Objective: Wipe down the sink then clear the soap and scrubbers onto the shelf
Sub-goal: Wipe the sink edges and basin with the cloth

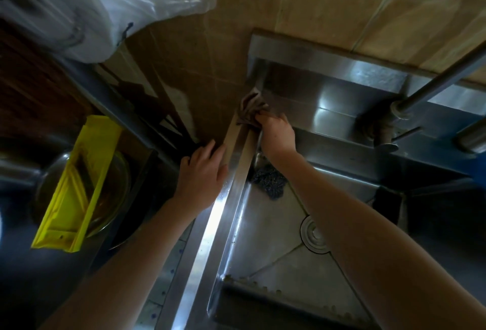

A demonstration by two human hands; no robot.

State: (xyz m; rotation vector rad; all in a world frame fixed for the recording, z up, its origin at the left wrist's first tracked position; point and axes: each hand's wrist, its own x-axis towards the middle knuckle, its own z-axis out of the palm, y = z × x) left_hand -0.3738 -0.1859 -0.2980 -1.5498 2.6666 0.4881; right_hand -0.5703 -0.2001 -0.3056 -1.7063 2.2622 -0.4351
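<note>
Your R hand (277, 132): fingers curled round cloth (251, 109) at sink (218, 224) rim, far corner. Your L hand (202, 169): fingers straight, holding nothing, resting on rim. 1x scrubber (271, 182) in basin.

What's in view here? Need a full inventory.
sink: 1, stainless steel, centre-right
cloth: 1, grey-brown, far-left corner of sink rim
scrubber: 1, dark wire, inside sink by left wall
drain: 1, silver, sink floor
tap: 1, metal, far right of sink
tray: 1, yellow, left, lying over bowl
bowl: 1, shiny, left, under tray
plastic bag: 1, clear, top left
left hand: 1, fingers straight, resting on sink's left rim
right hand: 1, gripping cloth at rim
</note>
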